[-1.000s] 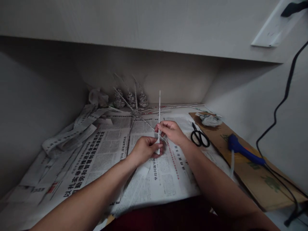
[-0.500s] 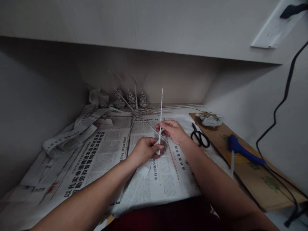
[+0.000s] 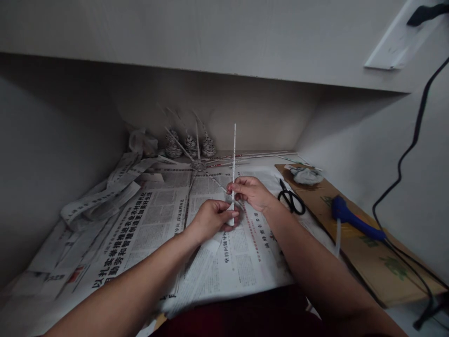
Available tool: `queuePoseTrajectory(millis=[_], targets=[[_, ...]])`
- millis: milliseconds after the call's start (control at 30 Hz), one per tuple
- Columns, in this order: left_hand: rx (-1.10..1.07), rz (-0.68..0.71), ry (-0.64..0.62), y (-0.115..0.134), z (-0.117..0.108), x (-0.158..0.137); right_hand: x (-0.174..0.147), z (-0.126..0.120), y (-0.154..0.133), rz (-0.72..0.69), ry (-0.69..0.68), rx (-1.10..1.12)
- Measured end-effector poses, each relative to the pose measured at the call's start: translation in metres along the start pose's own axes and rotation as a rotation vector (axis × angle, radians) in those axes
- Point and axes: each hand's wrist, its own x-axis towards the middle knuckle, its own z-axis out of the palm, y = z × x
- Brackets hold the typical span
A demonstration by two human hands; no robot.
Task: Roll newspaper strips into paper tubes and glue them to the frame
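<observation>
A thin rolled newspaper tube point(image 3: 235, 150) stands nearly upright between my hands. Around its lower end my left hand point(image 3: 214, 217) is closed, with thumb and fingers pinching the paper. Just above, my right hand point(image 3: 250, 192) grips the same tube between thumb and fingertips. Behind them lies a woven paper piece point(image 3: 199, 165) with several paper tubes sticking out like spokes; one spoke runs toward my hands. Newspaper sheets point(image 3: 157, 220) cover the surface underneath.
Black scissors point(image 3: 292, 199) lie right of my hands. A blue glue gun point(image 3: 354, 220) rests on cardboard point(image 3: 368, 262), near a crumpled plastic bag point(image 3: 307, 176). Woven paper cones point(image 3: 190, 146) stand at the back. Paper strips point(image 3: 101, 196) are heaped at left. A shelf panel point(image 3: 210, 37) hangs overhead.
The tube's tip reaches slightly higher and a bit further left. My right fingers have shifted a little on it; my left hand holds nearly the same place.
</observation>
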Motion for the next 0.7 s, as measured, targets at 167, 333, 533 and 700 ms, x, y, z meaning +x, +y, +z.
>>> queuePoseTrajectory(millis=[167, 333, 533, 700], targets=[[-0.024, 0.0, 0.023, 0.0007, 0.0003, -0.0002, -0.0023, 0.001, -0.0006, 0.031, -0.103, -0.007], [0.005, 0.011, 0.018, 0.0008, 0.0002, -0.0001, -0.0005, 0.0009, 0.0012, 0.005, 0.022, 0.047], [0.026, 0.007, 0.028, -0.0004, 0.001, -0.0001, -0.0003, -0.0003, 0.0012, 0.05, -0.04, 0.014], [0.08, 0.006, 0.033, -0.0001, 0.0016, -0.001, 0.0001, -0.0008, 0.0011, 0.036, 0.01, 0.012]])
